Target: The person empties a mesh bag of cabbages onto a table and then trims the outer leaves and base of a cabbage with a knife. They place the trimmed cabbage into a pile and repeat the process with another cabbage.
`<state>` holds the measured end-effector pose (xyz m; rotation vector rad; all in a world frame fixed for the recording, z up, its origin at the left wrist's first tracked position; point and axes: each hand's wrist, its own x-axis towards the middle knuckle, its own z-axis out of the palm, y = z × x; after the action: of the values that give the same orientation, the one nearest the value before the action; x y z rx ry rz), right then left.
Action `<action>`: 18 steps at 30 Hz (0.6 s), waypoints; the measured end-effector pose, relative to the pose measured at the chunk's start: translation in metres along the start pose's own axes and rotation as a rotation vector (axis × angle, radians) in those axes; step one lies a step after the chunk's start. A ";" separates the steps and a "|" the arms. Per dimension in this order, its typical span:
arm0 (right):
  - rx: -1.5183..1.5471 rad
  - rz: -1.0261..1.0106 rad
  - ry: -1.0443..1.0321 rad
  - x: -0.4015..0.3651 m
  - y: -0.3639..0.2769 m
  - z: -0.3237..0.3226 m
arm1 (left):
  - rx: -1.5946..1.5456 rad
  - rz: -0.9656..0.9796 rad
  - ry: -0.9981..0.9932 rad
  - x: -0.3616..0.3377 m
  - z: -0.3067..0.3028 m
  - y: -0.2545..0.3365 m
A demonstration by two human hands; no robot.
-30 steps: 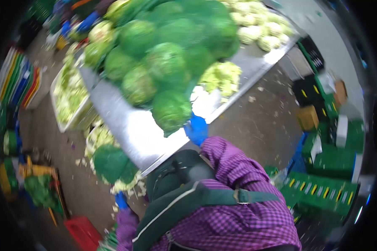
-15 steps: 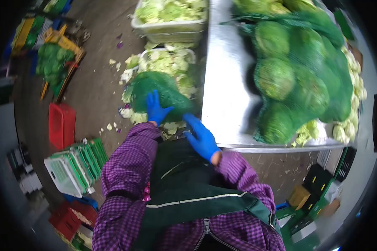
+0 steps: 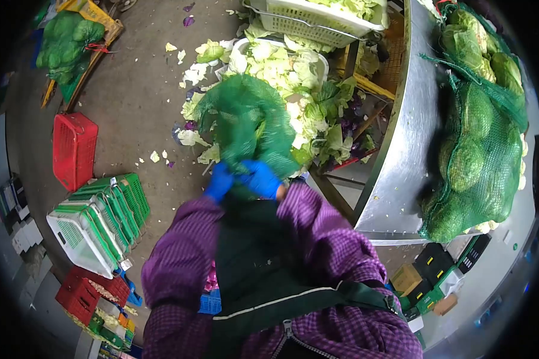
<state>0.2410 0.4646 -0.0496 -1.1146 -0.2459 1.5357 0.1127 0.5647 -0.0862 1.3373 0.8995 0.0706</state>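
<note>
Both hands low in the centre of the frame, close together, blue gloves on. My left hand [image 3: 220, 182] is closed on the near, bunched edge of a green net [image 3: 260, 119]; my right hand [image 3: 260, 179], just beside it, is closed on the same gathered mesh, fingers curled in, their exact placing partly hidden by the folds. The net lies loose and crumpled at the centre, spreading away from my grip over pale leaves [image 3: 308, 69]. These fill a white tub just above and spill round it to the floor [image 3: 144, 84], with purple scraps among them. At the top, a white basket [image 3: 299, 25] holds more leaves. Right of the frame: a steel table [image 3: 389, 191], bearing a sack [image 3: 482, 158] of cabbages in green mesh, lying on its side. Upper left, a yellow trolley [image 3: 109, 23] with another full sack [image 3: 67, 45] on it. Below that, a red crate [image 3: 73, 152], then a row of green crates [image 3: 124, 200], a white one [image 3: 78, 239] at its near end. Lower right, a cardboard box [image 3: 405, 280]. My dark apron [image 3: 251, 257] fills the lower centre, between checked purple sleeves [image 3: 176, 245].
</note>
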 end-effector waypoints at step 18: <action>-0.531 -0.390 0.010 -0.011 -0.043 0.033 | -0.571 -0.071 -0.264 -0.155 0.035 0.214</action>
<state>0.2437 0.4820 0.0026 -1.3833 -0.8500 1.1394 0.1228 0.5158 0.1751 0.7601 0.6358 0.0856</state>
